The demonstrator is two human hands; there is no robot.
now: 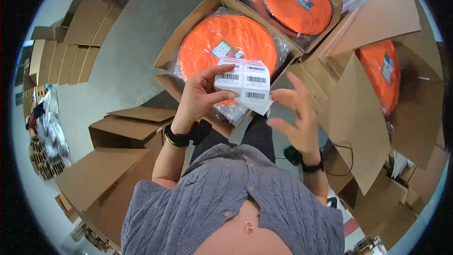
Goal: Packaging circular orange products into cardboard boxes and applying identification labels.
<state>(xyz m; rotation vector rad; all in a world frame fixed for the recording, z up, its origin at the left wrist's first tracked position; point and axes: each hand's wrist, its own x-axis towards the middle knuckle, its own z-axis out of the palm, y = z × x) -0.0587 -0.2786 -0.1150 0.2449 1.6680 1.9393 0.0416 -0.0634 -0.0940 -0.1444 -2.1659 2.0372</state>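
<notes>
My left hand is closed on a folded sheet of white barcode labels, thumb and fingers gripping its left edge. At the right edge of the labels is my right hand, fingers spread apart and slightly blurred. One of its fingertips comes close to the paper; whether it touches cannot be made out. Below the labels lies a round, flat orange item in clear plastic, with a printed tag on top. An open cardboard box surrounds it.
Beyond, another open carton holds more orange discs. Right, raised cardboard flaps stand beside another orange disc. Open cartons sit at my left; stacked boxes stand farther off. A black cable loops near my right wrist.
</notes>
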